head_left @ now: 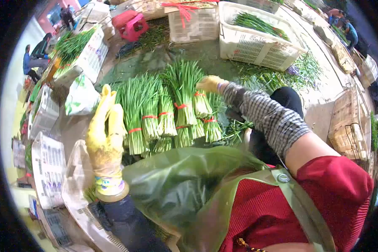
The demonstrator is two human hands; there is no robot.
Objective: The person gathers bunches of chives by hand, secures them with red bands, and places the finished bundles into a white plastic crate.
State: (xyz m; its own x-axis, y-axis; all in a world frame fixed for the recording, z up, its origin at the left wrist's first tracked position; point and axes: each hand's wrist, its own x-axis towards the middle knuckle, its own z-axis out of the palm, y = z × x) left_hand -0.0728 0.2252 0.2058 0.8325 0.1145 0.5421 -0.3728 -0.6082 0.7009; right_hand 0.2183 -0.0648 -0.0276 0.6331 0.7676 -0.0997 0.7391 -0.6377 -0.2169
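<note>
Several bundles of long green stalks (166,111) lie side by side and partly stacked on the dark green ground covering (155,61). Their slender, pointed leaves fan out toward the far side, while the pale, evenly cut ends face near. Red bands (134,130) cinch the visible bundles around their lower parts. The leftmost bundle (133,113) reaches nearer than the ones just beside it. Right of the middle, a thick bundle (183,90) lies on top of others, its leaves spreading farthest. The rightmost bundle (213,129) lies slightly tilted, partly covered at its far end.
</note>
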